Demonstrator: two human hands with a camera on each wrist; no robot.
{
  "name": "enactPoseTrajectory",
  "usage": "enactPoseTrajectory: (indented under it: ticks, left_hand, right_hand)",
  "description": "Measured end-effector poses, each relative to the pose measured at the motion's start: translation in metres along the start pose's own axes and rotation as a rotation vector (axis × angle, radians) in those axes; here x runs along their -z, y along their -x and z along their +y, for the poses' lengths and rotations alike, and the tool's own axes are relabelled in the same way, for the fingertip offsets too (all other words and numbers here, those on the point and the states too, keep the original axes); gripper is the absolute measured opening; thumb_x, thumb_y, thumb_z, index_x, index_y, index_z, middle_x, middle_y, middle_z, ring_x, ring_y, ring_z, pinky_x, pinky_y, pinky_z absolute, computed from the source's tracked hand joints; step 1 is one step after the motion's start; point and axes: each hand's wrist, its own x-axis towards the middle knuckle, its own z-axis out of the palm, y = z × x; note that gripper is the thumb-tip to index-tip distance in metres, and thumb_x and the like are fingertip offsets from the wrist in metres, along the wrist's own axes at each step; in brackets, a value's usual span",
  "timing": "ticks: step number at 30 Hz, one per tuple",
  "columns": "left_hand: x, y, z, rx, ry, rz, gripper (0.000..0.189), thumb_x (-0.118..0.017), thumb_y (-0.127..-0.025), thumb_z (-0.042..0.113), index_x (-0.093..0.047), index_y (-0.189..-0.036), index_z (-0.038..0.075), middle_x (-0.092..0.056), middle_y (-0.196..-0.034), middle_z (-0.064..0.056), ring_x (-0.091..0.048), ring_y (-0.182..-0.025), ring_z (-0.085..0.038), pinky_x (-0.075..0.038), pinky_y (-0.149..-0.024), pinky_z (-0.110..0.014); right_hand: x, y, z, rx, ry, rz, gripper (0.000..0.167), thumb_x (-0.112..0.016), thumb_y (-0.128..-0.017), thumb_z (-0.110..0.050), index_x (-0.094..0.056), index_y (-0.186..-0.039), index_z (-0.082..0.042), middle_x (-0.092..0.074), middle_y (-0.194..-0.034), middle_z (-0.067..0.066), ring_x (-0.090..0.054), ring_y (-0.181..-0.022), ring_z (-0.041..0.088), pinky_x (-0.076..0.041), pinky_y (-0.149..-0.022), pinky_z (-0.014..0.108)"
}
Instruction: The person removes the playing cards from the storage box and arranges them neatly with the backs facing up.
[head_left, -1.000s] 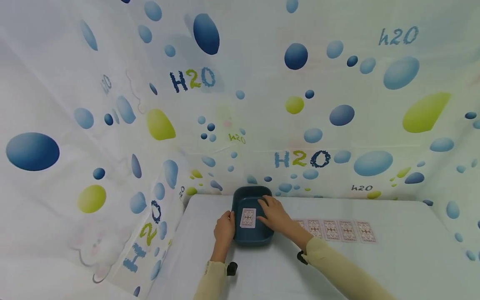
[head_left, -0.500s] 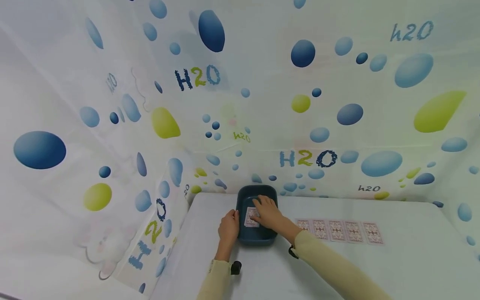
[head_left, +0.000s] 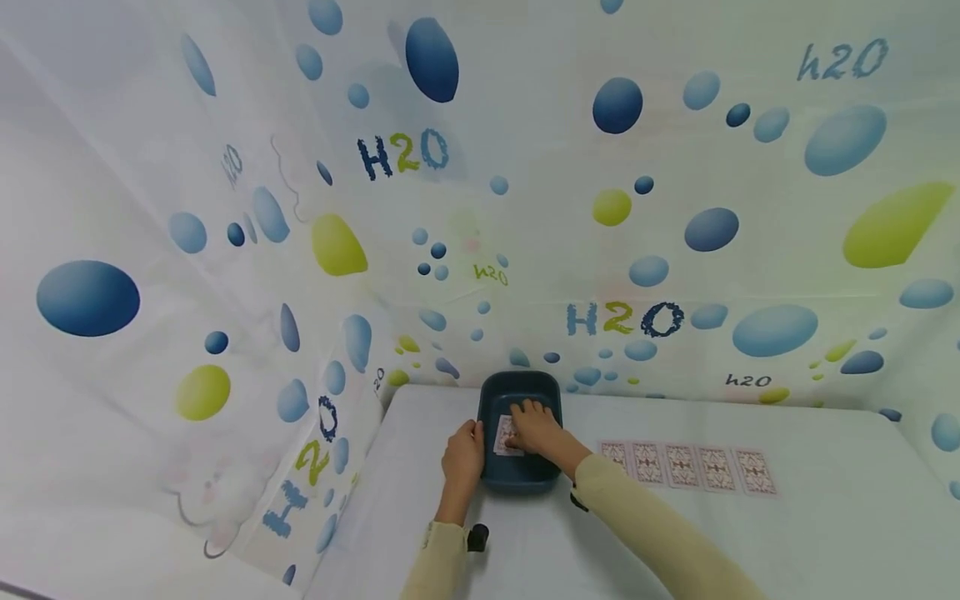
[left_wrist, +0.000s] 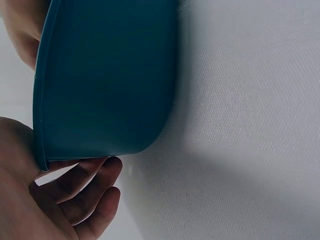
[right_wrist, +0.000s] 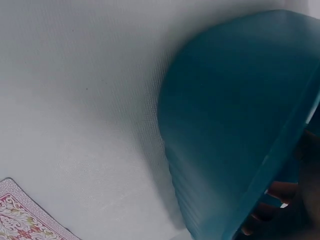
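A dark teal plastic basin (head_left: 521,482) stands on the white-covered table. My left hand (head_left: 463,452) holds its left side, the fingers bent against the outer wall below the rim in the left wrist view. Inside the basin lies a playing card (head_left: 503,431), its red-and-white patterned back up. Reaching over the right rim, my right hand (head_left: 536,429) has its thumb at the card's lower part and its fingertips by the upper edge, with the card between them. The hand covers the card's right part. In the right wrist view the basin wall (right_wrist: 230,115) hides most of this hand.
A row of several playing cards (head_left: 682,465), backs up, lies on the table (head_left: 825,500) to the right of the basin, partly behind the right forearm. A white curtain (head_left: 540,250) printed with blue and green drops hangs just behind the table's back edge.
My right hand has moved left and down from the basin's right rim onto the card inside, and its fingers have drawn in. The left hand stays on the basin; the head view has shifted slightly.
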Motion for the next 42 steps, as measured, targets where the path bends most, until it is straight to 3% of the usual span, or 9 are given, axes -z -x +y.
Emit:
enactPoseTrajectory:
  ticks: [10,20,28,34,37,39,42]
  left_hand:
    - [0.001,0.000,-0.001,-0.009,0.012,0.016,0.026,-0.055,-0.103,0.027,-0.061,-0.084,0.010,-0.066,-0.075,-0.009,-0.058,-0.061,-0.025,-0.039,-0.051,-0.041]
    - [0.002,0.006,0.003,-0.022,0.037,0.007,0.028,-0.054,-0.104,0.026,-0.059,-0.081,0.010,-0.061,-0.071,-0.006,-0.049,-0.057,-0.020,-0.034,-0.050,-0.035]
    - [0.003,0.004,0.003,-0.028,0.023,-0.001,0.028,-0.053,-0.104,0.026,-0.059,-0.082,0.010,-0.060,-0.070,-0.005,-0.048,-0.056,-0.018,-0.033,-0.050,-0.034]
    - [-0.002,0.006,0.006,-0.034,0.021,-0.002,0.027,-0.054,-0.104,0.026,-0.060,-0.082,0.010,-0.062,-0.071,-0.007,-0.050,-0.057,-0.020,-0.034,-0.050,-0.036]
    - [-0.002,0.005,0.005,-0.032,0.015,0.008,0.026,-0.054,-0.103,0.025,-0.061,-0.084,0.009,-0.064,-0.073,-0.009,-0.052,-0.058,-0.022,-0.035,-0.050,-0.037]
    - [-0.001,0.004,0.004,-0.031,0.008,0.014,0.025,-0.054,-0.103,0.025,-0.061,-0.085,0.009,-0.064,-0.074,-0.010,-0.052,-0.058,-0.022,-0.036,-0.051,-0.037]
    - [0.003,0.003,0.002,-0.026,0.007,0.011,0.025,-0.054,-0.104,0.025,-0.063,-0.087,0.008,-0.065,-0.075,-0.010,-0.052,-0.059,-0.022,-0.036,-0.051,-0.036]
  right_hand:
    - [-0.007,-0.016,0.003,-0.029,-0.008,-0.059,0.075,-0.080,-0.085,-0.040,-0.047,-0.141,-0.003,-0.049,-0.143,0.023,-0.048,-0.133,0.041,-0.041,-0.109,0.055]
    - [-0.006,-0.016,0.001,-0.043,-0.010,-0.098,0.073,-0.081,-0.085,-0.034,-0.049,-0.140,0.001,-0.046,-0.143,0.024,-0.046,-0.133,0.042,-0.042,-0.108,0.054]
    - [-0.006,-0.019,0.001,-0.045,-0.035,-0.096,0.072,-0.081,-0.085,-0.027,-0.047,-0.142,0.001,-0.043,-0.143,0.025,-0.044,-0.133,0.042,-0.042,-0.108,0.053]
    - [-0.005,-0.014,0.009,-0.036,-0.068,-0.025,0.083,-0.085,-0.081,-0.026,-0.037,-0.144,0.000,-0.035,-0.147,0.028,-0.040,-0.135,0.046,-0.041,-0.108,0.055]
    - [-0.003,-0.012,0.012,-0.012,-0.161,0.007,0.072,-0.080,-0.086,-0.018,-0.035,-0.139,-0.004,-0.047,-0.135,0.028,-0.054,-0.121,0.043,-0.049,-0.097,0.052]
    - [0.000,-0.013,0.013,0.007,-0.255,0.009,0.055,-0.072,-0.091,-0.009,-0.037,-0.133,-0.005,-0.058,-0.118,0.026,-0.063,-0.101,0.039,-0.054,-0.083,0.047]
    - [0.005,-0.014,0.016,0.019,-0.380,0.015,0.036,-0.060,-0.095,0.000,-0.043,-0.127,-0.006,-0.064,-0.097,0.019,-0.063,-0.076,0.027,-0.050,-0.066,0.038]
